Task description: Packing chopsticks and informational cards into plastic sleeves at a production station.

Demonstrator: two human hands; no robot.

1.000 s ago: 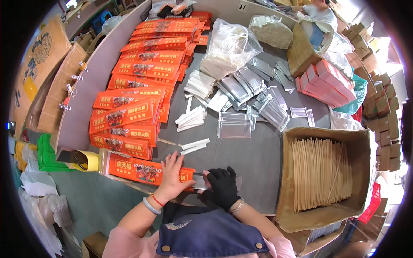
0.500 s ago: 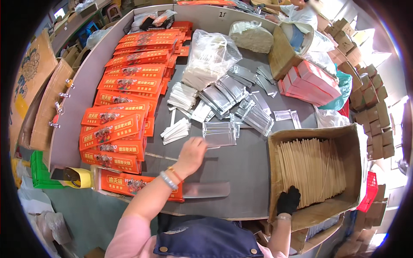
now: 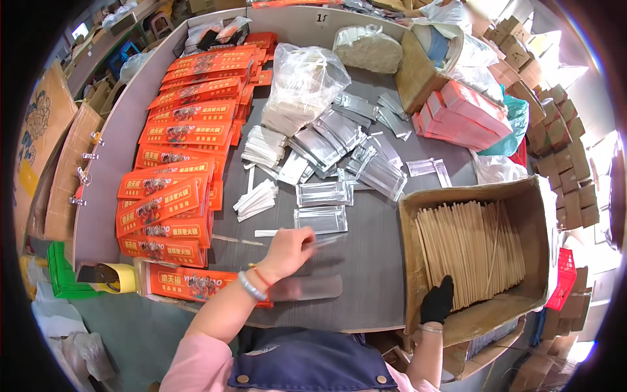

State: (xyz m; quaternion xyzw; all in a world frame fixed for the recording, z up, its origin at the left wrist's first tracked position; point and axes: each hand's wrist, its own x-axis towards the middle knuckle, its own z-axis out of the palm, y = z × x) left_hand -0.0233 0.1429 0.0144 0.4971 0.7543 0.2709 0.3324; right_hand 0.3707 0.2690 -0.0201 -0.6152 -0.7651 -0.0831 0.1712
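Note:
My left hand (image 3: 290,253), bare with bands at the wrist, hovers over the near middle of the table. Its thumb and forefinger pinch a thin see-through packet (image 3: 325,242), blurred by motion. Just beyond lie clear flat packets (image 3: 320,219) and a small white paper strip (image 3: 264,233). My right hand (image 3: 437,302), in a black glove, rests at the near left of a cardboard box (image 3: 413,261). Its fingers lie against the wooden chopsticks (image 3: 473,251) filling the box; whether they grip any is hidden. Under my left forearm is a stack of orange printed sleeves (image 3: 189,282).
Overlapping orange sleeves (image 3: 186,134) run along the left side. White paper packets (image 3: 263,147), silvery clear packets (image 3: 330,138) and a plastic bag of white packets (image 3: 300,91) cover the middle. Pink-edged boxes (image 3: 460,121) stand far right. A yellow tape roll (image 3: 121,278) sits at the left edge.
My left hand has drawn slightly nearer to me with the thin packet. A group of clear packets and a white strip now show beyond it. My right hand stays by the chopsticks.

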